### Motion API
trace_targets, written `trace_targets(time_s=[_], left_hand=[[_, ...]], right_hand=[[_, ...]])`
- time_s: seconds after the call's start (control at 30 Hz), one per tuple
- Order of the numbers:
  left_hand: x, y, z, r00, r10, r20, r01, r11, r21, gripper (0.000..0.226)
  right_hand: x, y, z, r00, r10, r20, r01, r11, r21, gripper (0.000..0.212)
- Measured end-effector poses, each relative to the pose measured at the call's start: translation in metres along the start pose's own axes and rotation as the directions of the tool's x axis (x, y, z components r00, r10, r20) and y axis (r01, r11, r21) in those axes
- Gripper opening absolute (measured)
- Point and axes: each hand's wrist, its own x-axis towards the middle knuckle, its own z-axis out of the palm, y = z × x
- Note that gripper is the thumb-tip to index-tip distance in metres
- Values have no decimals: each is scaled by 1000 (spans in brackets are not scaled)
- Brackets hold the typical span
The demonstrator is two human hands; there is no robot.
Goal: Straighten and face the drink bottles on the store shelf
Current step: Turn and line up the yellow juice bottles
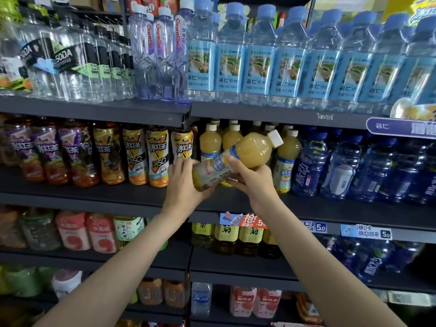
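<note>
On the far left of the middle shelf (94,197) stand iced tea bottles (146,154), purple-labelled ones first, then yellow and orange ones, upright in a row near the shelf's front edge. Above them, on the top shelf (94,109), are clear soda bottles (68,64), then a few tall lilac water bottles (162,55).

Just right of the iced tea, the left hand (184,178) reaches up from below and grips the base end of a juice bottle (238,159), thumb over the label and fingers curled beneath it. The bottle is lifted off the shelf and tilted hard, nearly on its side, with its white cap (275,138) pointing up and to the right and its label turned partly toward the camera. The right hand (250,178) holds the same bottle further along, thumb pressed on the label near the shoulder, the fingers wrapped under the body.

Behind and beside the held bottle, more yellow juice bottles (210,142) stand upright on the middle shelf, one (286,159) just right of the right hand. Further right comes a block of dark blue bottles (342,166). Over them the top shelf carries a long row of blue-capped water bottles (259,57), labels facing out. Price tags (365,231) hang on the shelf edge below, right of the right forearm.
</note>
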Motion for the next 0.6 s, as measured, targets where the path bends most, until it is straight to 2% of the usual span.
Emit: trace_targets(time_s=[0.1,0.17,0.23,0.3,0.37,0.47,0.53,0.6], left_hand=[[3,-1,-5,997,50,65,-43,994,-103,64],[8,-1,-10,985,-23,170,74,950,-302,66],[13,3,-13,964,-67,256,189,852,-488,69],[16,10,-13,975,-1,224,118,852,-511,69],[19,14,-11,976,79,203,23,889,-457,67],[19,10,-5,965,87,249,25,909,-415,66],[17,1,-3,951,49,305,64,935,-349,62],[14,-9,1,940,6,340,109,942,-318,56]], right_hand=[[4,0,-10,988,152,-27,-142,964,223,51],[8,1,-19,971,238,8,-225,908,355,49],[13,0,-24,944,330,31,-304,826,475,43],[16,-1,-25,919,393,39,-352,768,535,40],[20,1,-27,905,425,31,-371,751,547,37],[24,3,-34,904,427,-7,-363,778,513,38],[27,5,-40,926,371,-65,-312,854,416,40],[31,9,-43,958,248,-144,-206,945,253,48]])
